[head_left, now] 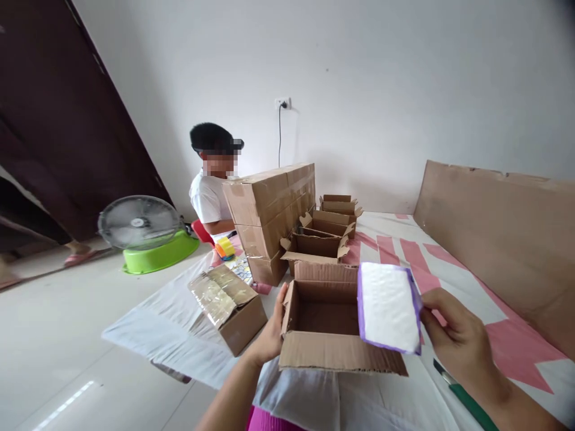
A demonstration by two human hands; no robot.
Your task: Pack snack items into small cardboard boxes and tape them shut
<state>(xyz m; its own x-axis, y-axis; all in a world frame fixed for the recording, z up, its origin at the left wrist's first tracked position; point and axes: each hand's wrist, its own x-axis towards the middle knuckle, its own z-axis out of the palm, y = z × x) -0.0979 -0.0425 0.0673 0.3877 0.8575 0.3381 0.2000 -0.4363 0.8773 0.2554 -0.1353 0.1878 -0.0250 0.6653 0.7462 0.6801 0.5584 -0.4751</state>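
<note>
In front of me stands a small open cardboard box (344, 350), flaps spread outward and its visible inside bare brown. My left hand (268, 336) grips the left side of this box, thumb up at the rim. Between the thumb and fingers of my right hand (462, 335) is a flat white packet with purple edges (390, 308). The packet hangs over the box's right end and hides that part. A green-handled utility knife (465, 398) lies on the cloth below my right wrist.
A taped carton (229, 311) sits to the left, near tape rolls (224, 248). Stacked cartons (274, 209) and several open boxes (317, 245) stand beyond. A cardboard sheet (498, 239) borders the right. Across the table sits a person (211, 197); a fan (140, 222) is on the floor.
</note>
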